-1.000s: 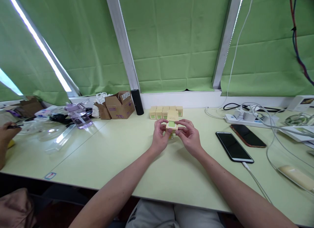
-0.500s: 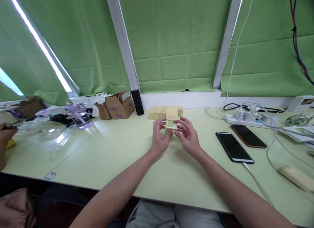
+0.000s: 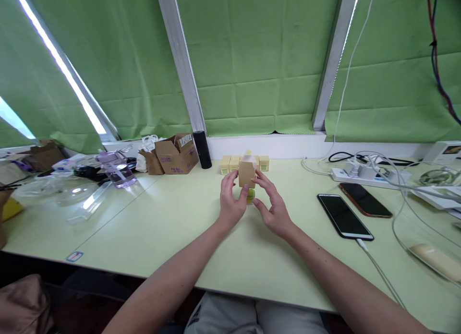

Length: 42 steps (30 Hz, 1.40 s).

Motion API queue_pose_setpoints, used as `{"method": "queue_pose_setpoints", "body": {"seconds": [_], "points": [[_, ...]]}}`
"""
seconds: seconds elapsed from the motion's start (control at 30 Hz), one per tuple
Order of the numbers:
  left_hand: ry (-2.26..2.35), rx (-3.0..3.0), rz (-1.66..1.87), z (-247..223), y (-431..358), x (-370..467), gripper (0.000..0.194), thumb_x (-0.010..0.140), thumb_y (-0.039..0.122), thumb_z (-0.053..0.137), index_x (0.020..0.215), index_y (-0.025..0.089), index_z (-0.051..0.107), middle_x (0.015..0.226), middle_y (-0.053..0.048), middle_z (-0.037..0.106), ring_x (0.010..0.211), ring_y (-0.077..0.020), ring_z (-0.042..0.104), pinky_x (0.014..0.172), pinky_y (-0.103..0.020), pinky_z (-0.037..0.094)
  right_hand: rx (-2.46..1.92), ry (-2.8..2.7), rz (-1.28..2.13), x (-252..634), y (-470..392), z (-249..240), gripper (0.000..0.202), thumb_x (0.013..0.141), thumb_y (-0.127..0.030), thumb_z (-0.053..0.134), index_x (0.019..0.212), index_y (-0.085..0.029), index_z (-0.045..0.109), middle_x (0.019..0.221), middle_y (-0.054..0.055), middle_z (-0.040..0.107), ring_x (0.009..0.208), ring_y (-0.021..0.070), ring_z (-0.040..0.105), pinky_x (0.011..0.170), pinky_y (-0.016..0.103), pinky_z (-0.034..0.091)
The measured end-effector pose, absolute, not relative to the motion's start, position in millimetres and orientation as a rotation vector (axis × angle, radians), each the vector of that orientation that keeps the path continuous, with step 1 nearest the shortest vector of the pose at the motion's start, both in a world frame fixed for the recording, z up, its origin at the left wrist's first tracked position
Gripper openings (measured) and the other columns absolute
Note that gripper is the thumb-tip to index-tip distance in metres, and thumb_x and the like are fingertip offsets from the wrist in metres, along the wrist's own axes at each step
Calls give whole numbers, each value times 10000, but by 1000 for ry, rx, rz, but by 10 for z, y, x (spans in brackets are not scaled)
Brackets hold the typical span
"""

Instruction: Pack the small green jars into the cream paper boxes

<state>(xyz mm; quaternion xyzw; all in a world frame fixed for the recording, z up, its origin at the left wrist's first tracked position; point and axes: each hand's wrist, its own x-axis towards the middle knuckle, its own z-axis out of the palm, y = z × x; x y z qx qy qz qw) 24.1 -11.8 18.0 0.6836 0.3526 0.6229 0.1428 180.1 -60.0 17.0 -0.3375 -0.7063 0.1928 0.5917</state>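
A small cardboard box [image 3: 247,174] with its top flaps raised is held up above the table, a plain tan side facing me. My left hand [image 3: 232,199] grips it from the left, thumb in front and fingers along the side. My right hand [image 3: 273,204] is on its right, fingertips touching the edge while the thumb stands apart. Just below the box is a small yellow-green item [image 3: 250,196], partly covered by my left thumb. Behind, a row of small cream boxes [image 3: 225,164] with green labels stands on the table.
Two phones [image 3: 345,216] lie to the right, near a power strip [image 3: 355,178] and loose white cables. A yellowish mouse [image 3: 435,259] is at far right. Leftward stand a black cylinder [image 3: 202,150], an open carton [image 3: 176,156] and a purple-lidded bottle [image 3: 118,171].
The box has turned from its green-labelled side to a plain tan side, its flaps now showing on top. My right thumb has come away from it, and the yellow-green item shows more.
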Motion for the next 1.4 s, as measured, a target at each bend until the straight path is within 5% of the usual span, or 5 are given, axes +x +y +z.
{"method": "queue_pose_setpoints", "body": {"seconds": [0.33,0.5,0.7,1.23,1.4], "points": [[1096,1657,1741,221,72,161,559,843,444,809,1320,200,646,1213,-110,730,1053,-230,665,855,-345,487,-787,-1776,387,1764,-583,81,530,1011,-206,496,1522,-344,469,1673,46,419,1573,242,356,1277,542,344],[1092,1567,1746,252,187,83,536,851,390,780,1317,170,632,1205,-127,734,1082,-240,683,863,-341,511,-1028,-1723,226,1770,-416,-60,450,961,-193,529,1406,-260,549,1492,125,561,1439,289,488,1198,555,435],[1075,1443,1683,186,365,-25,545,781,309,806,1283,164,649,1228,-128,732,1027,-224,704,894,-357,554,-1339,-1837,207,1766,-253,-171,607,917,-179,590,1508,-178,452,1462,150,601,1418,340,447,1157,541,440],[1104,1405,1525,38,472,-17,546,707,210,793,1233,145,661,1218,-136,734,1033,-255,729,928,-410,582,-1518,-1950,90,1819,-233,-101,355,960,-214,593,1314,-218,616,1277,106,735,1220,341,550,1011,472,460],[1065,1363,1441,36,432,19,607,657,137,801,1234,164,617,1094,-101,737,919,-208,727,869,-380,589,-1690,-1851,72,1958,-217,-47,453,899,-164,624,1350,-190,590,1211,139,745,1202,340,579,943,444,462]]}}
